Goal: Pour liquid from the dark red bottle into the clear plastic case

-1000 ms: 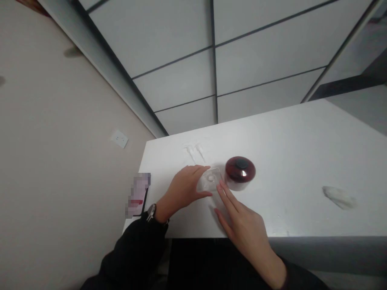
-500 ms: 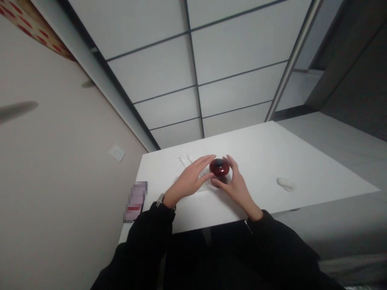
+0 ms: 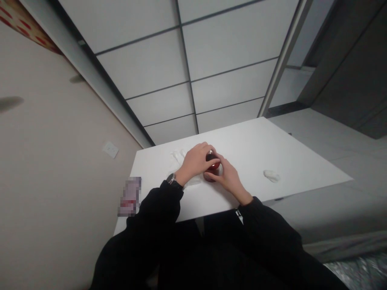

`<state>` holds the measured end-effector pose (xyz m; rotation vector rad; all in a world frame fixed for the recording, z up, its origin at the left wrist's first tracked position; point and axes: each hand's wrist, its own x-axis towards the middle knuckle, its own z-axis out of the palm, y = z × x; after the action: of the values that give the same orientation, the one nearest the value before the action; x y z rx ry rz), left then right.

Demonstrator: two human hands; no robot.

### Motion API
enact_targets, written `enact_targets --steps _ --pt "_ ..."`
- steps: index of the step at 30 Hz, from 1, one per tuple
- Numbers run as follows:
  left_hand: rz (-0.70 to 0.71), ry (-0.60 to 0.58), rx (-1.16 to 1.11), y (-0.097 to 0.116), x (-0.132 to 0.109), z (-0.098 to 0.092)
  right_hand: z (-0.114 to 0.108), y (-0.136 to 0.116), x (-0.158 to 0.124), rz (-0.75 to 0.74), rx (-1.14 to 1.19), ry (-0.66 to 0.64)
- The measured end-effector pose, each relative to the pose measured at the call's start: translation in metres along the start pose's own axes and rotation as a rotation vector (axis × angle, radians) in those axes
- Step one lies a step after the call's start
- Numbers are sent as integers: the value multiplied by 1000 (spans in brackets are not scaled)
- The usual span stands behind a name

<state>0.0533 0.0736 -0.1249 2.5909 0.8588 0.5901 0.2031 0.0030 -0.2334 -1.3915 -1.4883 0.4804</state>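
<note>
A small round dark red jar (image 3: pixel 211 171) stands on the white table (image 3: pixel 250 153), mostly covered by my hands. My left hand (image 3: pixel 198 159) lies over its top with fingers curled around the lid. My right hand (image 3: pixel 228 177) cups its right side and base. A wristwatch shows on my left wrist. The clear plastic piece seen earlier is hidden.
A crumpled white wad (image 3: pixel 272 175) lies on the table to the right of my hands. Small white pieces (image 3: pixel 178 154) lie at the back left. A blurred-out item (image 3: pixel 130 196) sits at the table's left edge, next to the beige wall with a socket (image 3: pixel 110 149).
My hands left the clear plastic piece and closed on the red jar. The left hand moved from beside it to on top. The camera pulled back and the view widened.
</note>
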Motion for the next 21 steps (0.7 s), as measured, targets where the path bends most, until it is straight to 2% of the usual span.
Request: enact_targets --steps 4,6,12,17,21 --pt "155 -98 -240 2 -2 -4 -3 5 4 10 -73 35" --pt "153 -118 -223 1 -2 -8 -4 6 6 1 -81 38" --pt "-30 -99 129 11 8 -13 -11 0 0 -15 -93 19" --pt "-126 -155 379 39 15 -1 -20 -1 -16 -27 -133 53" --pt "-194 -213 594 61 21 3 -19 0 -23 -29 -208 96"
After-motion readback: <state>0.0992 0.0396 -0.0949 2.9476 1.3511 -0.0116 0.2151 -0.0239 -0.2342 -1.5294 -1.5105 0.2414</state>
